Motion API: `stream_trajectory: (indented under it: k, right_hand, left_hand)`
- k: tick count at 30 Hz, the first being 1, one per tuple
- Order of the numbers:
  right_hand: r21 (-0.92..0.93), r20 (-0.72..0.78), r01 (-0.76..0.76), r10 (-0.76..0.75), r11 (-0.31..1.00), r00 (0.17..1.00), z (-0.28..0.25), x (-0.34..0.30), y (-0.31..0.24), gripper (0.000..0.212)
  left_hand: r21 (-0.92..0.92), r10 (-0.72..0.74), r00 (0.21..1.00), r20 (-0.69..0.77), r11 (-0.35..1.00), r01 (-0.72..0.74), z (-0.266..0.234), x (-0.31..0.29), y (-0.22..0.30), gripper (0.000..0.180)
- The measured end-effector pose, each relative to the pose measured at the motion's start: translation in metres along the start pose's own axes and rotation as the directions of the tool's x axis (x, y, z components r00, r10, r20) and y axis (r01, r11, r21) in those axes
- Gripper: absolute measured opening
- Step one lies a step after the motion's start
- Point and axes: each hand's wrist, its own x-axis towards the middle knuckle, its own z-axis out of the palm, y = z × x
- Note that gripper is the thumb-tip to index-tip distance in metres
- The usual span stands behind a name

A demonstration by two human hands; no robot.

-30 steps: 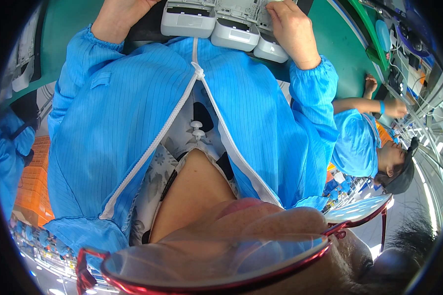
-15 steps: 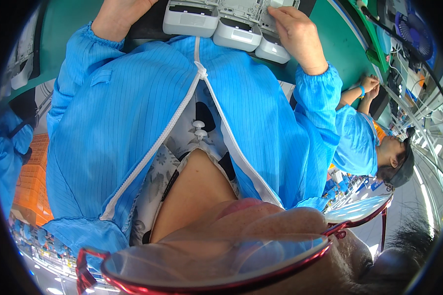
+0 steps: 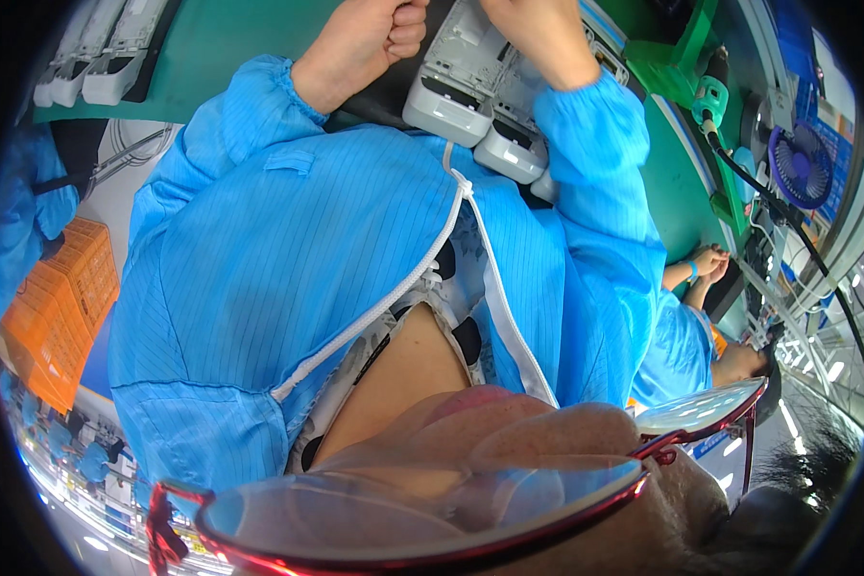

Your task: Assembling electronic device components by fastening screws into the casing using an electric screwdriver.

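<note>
Three white plastic housings (image 3: 448,110) with open, recessed insides lie side by side on a black mat (image 3: 379,108) at the top, close to my body. My left hand (image 3: 360,48) is just left of them, raised, with its fingers curled closed; what they hold, if anything, is hidden. Over the housings reaches my right hand (image 3: 544,40), its back toward me. Its fingertips are cut off by the upper edge, so their grip does not show. My right sleeve covers part of the rightmost housings.
More white housings (image 3: 115,72) sit on the green bench (image 3: 221,58) at the far left. At the right are a green stand (image 3: 667,67), a teal and black tool (image 3: 710,96) on a cable, and a purple fan (image 3: 800,165). A co-worker (image 3: 686,336) sits beyond. Orange crates (image 3: 62,312) stand left.
The view has shifted, so the housings appear farther right and lower. My right hand has left the rightmost housing's surface and moved up and left. My left hand has come nearer the housings, fingers curled.
</note>
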Motion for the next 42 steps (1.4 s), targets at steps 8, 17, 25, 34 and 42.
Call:
stream_trajectory:
  k: [8, 17, 25, 34, 42]
  right_hand:
    - [-0.080, 0.044, -0.022, 0.025, 0.997, 0.999, 0.043, 0.037, 0.012, 0.016]
    - [-0.152, 0.042, 0.060, -0.055, 0.987, 0.998, 0.048, 0.037, 0.016, 0.013]
    - [0.134, 0.080, -0.174, 0.164, 0.976, 0.983, -0.008, -0.006, 0.004, 0.010]
    - [-0.095, 0.157, -0.255, 0.268, 0.962, 0.951, -0.030, -0.109, 0.008, 0.016]
    - [-0.080, 0.125, -0.147, 0.156, 0.986, 0.980, -0.027, -0.104, 0.004, 0.008]
  left_hand:
    - [-0.068, -0.005, 1.000, -0.019, 0.998, 0.004, -0.014, -0.005, 0.005, 0.024]
    - [-0.096, -0.009, 1.000, 0.027, 0.995, 0.011, -0.022, 0.000, 0.004, 0.025]
    - [-0.078, 0.017, 1.000, -0.003, 0.997, -0.017, -0.020, -0.001, 0.005, 0.024]
    - [-0.035, 0.031, 0.997, 0.066, 0.999, -0.029, -0.014, 0.006, 0.007, 0.022]
    - [-0.072, 0.026, 0.998, 0.062, 0.997, -0.022, -0.016, 0.004, 0.002, 0.022]
